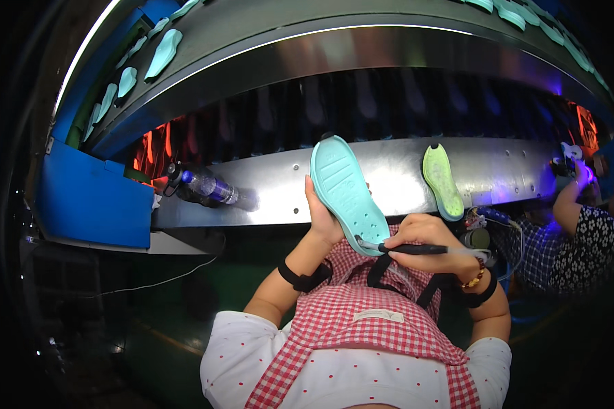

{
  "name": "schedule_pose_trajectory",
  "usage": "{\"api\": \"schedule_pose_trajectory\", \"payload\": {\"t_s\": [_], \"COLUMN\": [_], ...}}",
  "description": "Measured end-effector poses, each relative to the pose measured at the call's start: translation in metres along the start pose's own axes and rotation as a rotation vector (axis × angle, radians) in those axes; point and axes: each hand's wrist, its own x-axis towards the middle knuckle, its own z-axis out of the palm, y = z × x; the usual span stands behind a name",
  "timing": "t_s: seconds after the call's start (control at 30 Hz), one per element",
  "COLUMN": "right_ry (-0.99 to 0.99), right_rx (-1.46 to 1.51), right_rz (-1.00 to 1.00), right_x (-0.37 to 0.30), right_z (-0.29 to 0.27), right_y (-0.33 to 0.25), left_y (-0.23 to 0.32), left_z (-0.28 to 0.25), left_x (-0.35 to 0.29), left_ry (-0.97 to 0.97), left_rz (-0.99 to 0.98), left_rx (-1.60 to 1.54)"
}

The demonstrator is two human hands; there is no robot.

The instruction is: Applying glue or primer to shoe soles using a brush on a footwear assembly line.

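Observation:
My left hand (pixel 322 210) is wrapped round the left edge of a turquoise shoe sole (pixel 348 187). The sole is tilted, one end up and away and the other toward me, its raised rim and small holes facing me. A black patch marks its far end. Between the fingers of my right hand (pixel 423 235) is a slim black-handled tool (pixel 416 249), held like a pen. Its tip is at the inner rim of the sole's near end; whether it touches I cannot tell. A yellow-green shoe sole (pixel 443 183) lies on the metal ledge to the right.
Past the metal ledge (pixel 269 180), dark slots glow red at both ends. Bottles (pixel 208 187) lie at its left. Turquoise soles (pixel 164 53) sit on a raised belt (pixel 252 27) behind. A co-worker's arm (pixel 567 201) is at far right. A blue machine housing (pixel 95 194) stands left.

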Motion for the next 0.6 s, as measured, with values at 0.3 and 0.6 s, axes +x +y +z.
{"api": "schedule_pose_trajectory", "payload": {"t_s": [0.3, 0.6], "right_ry": [0.256, 0.137], "right_rx": [0.198, 0.231], "right_rz": [-0.035, -0.055], "right_x": [0.028, 0.024], "right_z": [-0.010, -0.021], "right_y": [-0.018, -0.023], "left_y": [-0.009, 0.004], "left_z": [0.049, 0.054], "left_x": [-0.009, -0.006], "left_ry": [-0.171, -0.150], "left_rz": [-0.158, -0.076], "left_rx": [-0.391, -0.122]}}
